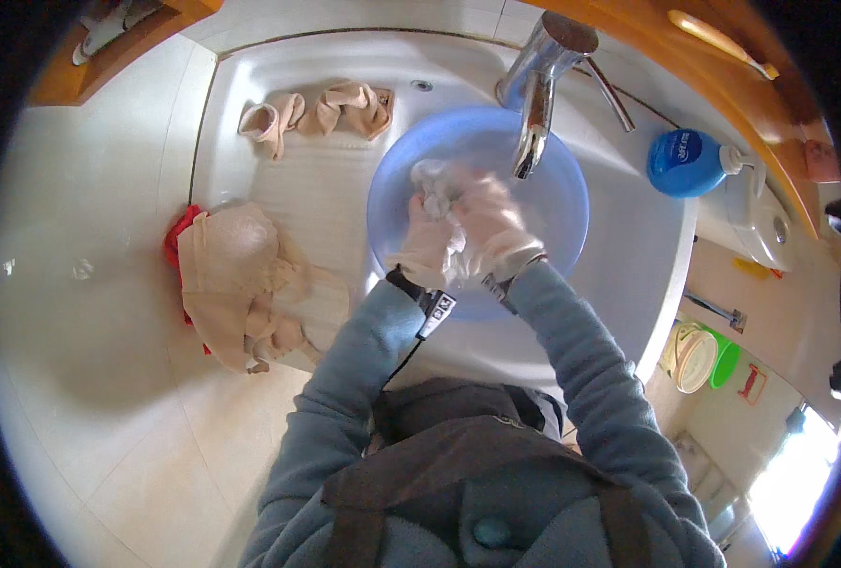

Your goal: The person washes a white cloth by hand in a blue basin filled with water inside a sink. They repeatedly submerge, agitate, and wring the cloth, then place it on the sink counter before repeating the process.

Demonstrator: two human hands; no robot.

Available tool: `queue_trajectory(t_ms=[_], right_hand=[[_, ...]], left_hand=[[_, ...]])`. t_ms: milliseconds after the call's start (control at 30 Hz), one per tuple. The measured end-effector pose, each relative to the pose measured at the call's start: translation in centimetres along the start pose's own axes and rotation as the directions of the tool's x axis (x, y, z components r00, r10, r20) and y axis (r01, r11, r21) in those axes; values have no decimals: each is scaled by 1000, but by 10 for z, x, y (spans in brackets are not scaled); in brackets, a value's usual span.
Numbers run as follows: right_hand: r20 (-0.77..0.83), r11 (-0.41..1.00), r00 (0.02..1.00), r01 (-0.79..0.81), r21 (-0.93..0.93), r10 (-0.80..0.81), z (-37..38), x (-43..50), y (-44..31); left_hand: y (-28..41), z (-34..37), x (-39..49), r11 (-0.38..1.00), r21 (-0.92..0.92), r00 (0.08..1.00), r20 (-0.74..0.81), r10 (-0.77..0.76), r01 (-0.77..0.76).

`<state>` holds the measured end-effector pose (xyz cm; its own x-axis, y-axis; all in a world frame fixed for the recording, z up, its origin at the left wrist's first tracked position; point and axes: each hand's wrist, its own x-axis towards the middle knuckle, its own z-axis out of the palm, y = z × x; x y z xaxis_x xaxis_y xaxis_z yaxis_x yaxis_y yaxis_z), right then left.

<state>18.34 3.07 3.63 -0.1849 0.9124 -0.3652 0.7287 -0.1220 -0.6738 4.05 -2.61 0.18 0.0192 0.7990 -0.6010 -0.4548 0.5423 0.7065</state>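
Both of my hands are over a blue plastic basin [570, 213] standing in a white sink, below the chrome faucet [536, 106]. My left hand [426, 238] grips a wet white cloth [435, 190], part of which hangs down between the wrists. Against the same cloth is my right hand [488, 213], blurred by motion, its fingers partly hidden. Both hands look pale and wet or thinly covered; which, I cannot tell. Black straps circle both wrists. Beige socks [349, 110] lie at the sink's back left, and a beige bra [229, 263] drapes over its left edge.
A blue pump bottle [685, 163] stands at the sink's right rim [680, 270]. Something red [177, 234] lies under the bra. Wooden shelves [740, 92] jut in at the upper corners, one holding a toothbrush-like item [719, 39]. Buckets [692, 357] sit to the lower right.
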Motion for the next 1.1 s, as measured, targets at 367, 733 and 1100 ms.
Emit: queue_trajectory(t_ms=[367, 733, 1100], right_hand=[[-220, 969, 957, -148, 195, 191, -39, 2, 0], [245, 914, 912, 243, 324, -329, -24, -82, -50], [125, 843, 927, 259, 471, -354, -62, -50, -2]], left_hand=[[11, -10, -20, 870, 482, 985, -69, 157, -105], [57, -15, -29, 833, -424, 918, 327, -226, 356], [118, 8, -85, 717, 558, 909, 280, 310, -417]])
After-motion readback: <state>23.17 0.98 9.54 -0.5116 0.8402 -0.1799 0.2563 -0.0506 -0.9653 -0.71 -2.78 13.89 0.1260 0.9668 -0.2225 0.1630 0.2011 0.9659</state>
